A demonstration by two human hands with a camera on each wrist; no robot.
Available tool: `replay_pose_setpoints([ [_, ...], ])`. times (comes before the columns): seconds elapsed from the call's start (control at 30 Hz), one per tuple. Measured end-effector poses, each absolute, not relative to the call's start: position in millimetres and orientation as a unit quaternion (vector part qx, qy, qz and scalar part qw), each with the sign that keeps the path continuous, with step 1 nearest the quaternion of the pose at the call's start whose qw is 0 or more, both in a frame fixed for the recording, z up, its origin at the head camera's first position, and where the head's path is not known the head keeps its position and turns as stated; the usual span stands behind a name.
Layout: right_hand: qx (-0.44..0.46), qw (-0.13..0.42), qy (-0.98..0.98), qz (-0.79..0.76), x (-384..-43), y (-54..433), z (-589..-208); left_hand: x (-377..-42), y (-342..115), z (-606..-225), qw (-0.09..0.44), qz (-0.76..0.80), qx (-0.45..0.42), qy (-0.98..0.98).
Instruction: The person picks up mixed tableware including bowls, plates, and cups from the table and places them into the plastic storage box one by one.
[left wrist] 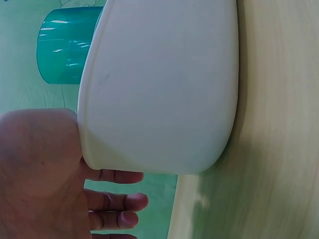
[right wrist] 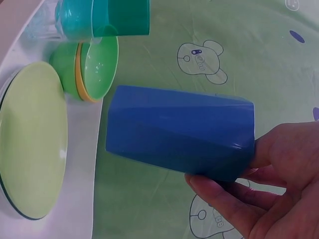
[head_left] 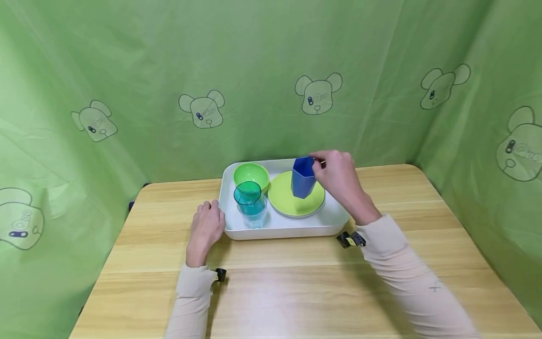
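Note:
My right hand [head_left: 338, 176] pinches a blue faceted cup [head_left: 303, 178] by its rim, with the thumb on one side and fingers on the other. The cup is held in the air over the lime-green plate [head_left: 279, 200]. In the right wrist view the cup's angular side [right wrist: 179, 132] shows in full. At the white tray's left front corner, my left hand [head_left: 206, 226] holds the tray [head_left: 292, 232]. The left wrist view shows its fingers [left wrist: 117, 201] along the outer side wall, the thumb hidden behind the rim.
Inside the tray, stacked green bowls [head_left: 251, 175] stand at the back left. A teal cup [head_left: 249, 200] sits nested in a clear cup [head_left: 255, 220] in front of them. The tray rests at the far side of the wooden table [head_left: 271, 287], near a green curtain [head_left: 262, 56].

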State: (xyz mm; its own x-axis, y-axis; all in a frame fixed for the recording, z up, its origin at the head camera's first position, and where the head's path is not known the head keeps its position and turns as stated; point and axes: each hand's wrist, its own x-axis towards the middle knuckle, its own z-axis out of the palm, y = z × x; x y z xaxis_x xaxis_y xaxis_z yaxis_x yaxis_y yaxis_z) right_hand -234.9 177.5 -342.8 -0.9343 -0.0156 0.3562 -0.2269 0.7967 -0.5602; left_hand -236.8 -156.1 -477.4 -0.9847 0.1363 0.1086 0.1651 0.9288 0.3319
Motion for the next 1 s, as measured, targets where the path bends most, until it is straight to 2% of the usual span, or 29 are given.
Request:
replay_pose_setpoints([
  [0.73, 0.109, 0.183, -0.921, 0.326, -230.4, 141.8, -331.5, -236.1, -157.5, -476.4, 0.033, -0.177, -0.066, -0.982],
  [0.87, 0.113, 0.189, -0.916, 0.335, -229.2, 136.7, -329.3, -233.0, -157.3, -467.5, 0.058, -0.186, -0.062, -0.979],
  [1.0, 0.123, 0.201, -0.91, 0.34, -228.8, 133.1, -327.9, -227.1, -153.7, -448.3, 0.106, -0.243, -0.071, -0.962],
])
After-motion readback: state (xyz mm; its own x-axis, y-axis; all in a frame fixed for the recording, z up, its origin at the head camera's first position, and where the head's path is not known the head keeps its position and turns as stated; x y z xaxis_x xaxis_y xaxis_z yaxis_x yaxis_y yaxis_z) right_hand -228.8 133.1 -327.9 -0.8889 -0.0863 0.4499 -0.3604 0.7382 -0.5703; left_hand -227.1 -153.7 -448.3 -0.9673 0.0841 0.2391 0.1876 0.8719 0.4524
